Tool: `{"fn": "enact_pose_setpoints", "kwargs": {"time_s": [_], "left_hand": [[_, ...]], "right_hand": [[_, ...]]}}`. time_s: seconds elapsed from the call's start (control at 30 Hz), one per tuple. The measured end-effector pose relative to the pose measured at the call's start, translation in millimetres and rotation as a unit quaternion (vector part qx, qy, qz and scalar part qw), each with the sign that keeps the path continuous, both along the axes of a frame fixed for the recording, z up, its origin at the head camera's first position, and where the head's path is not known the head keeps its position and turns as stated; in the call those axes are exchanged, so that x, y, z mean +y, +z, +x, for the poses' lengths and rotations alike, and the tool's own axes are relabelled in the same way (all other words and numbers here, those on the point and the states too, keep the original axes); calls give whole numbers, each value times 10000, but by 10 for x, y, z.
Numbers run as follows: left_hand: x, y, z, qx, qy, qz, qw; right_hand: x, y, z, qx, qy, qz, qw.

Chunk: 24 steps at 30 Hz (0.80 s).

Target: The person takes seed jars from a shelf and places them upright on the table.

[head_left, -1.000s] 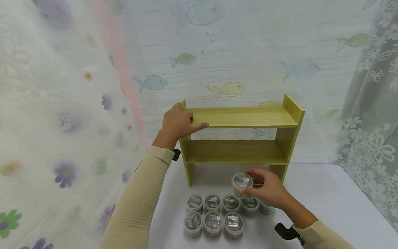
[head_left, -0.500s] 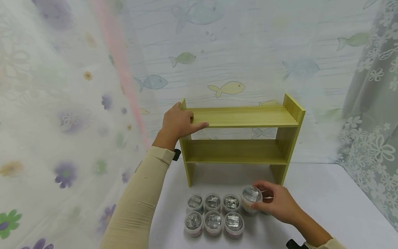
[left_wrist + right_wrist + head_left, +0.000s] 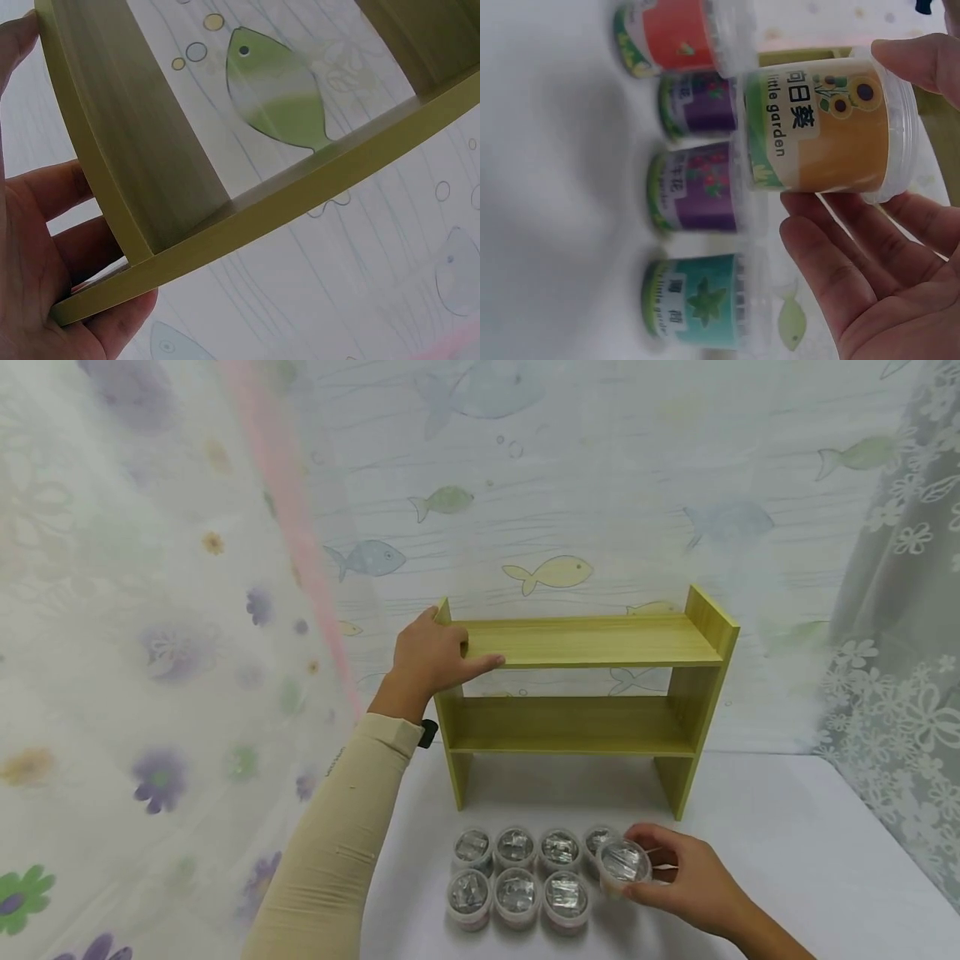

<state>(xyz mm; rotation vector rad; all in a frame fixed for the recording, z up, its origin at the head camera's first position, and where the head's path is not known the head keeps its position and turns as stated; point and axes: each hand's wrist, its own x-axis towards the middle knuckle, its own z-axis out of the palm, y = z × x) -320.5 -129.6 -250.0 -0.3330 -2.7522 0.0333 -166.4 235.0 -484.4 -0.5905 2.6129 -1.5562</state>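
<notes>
My left hand (image 3: 429, 652) grips the top left corner of a yellow wooden shelf rack (image 3: 585, 642). In the left wrist view its fingers curl round the rack's side panel (image 3: 90, 142). Low at the right, my right hand (image 3: 697, 881) holds a clear-lidded plastic cup (image 3: 624, 862) between thumb and fingers. The right wrist view shows this cup's sunflower label, printed "little garden" (image 3: 778, 112). The held cup is right of the front row of similar cups (image 3: 566, 897) and partly covers a back-row cup (image 3: 598, 839).
Several lidded cups stand in two rows on the white table (image 3: 795, 827), in front of the rack. In the right wrist view they include a red cup (image 3: 675, 34), a purple cup (image 3: 697, 187) and a teal cup (image 3: 694, 300). A fish-print curtain (image 3: 615, 468) hangs behind.
My right hand has carried the sunflower cup down and to the right, from above the back row to the right end of the front row. The left hand stays on the rack.
</notes>
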Motion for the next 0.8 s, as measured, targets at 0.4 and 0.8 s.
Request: {"fn": "enact_pose_setpoints", "kwargs": {"time_s": [0.4,0.8], "left_hand": [[2,2,-2,-10,24,-80,10000],[-18,6,2,7,28,-53,10000]], "right_hand": [[-8,-317,69,-434,229,-121,9987],[-7,-525,63,-486,467,-100,9977]]}}
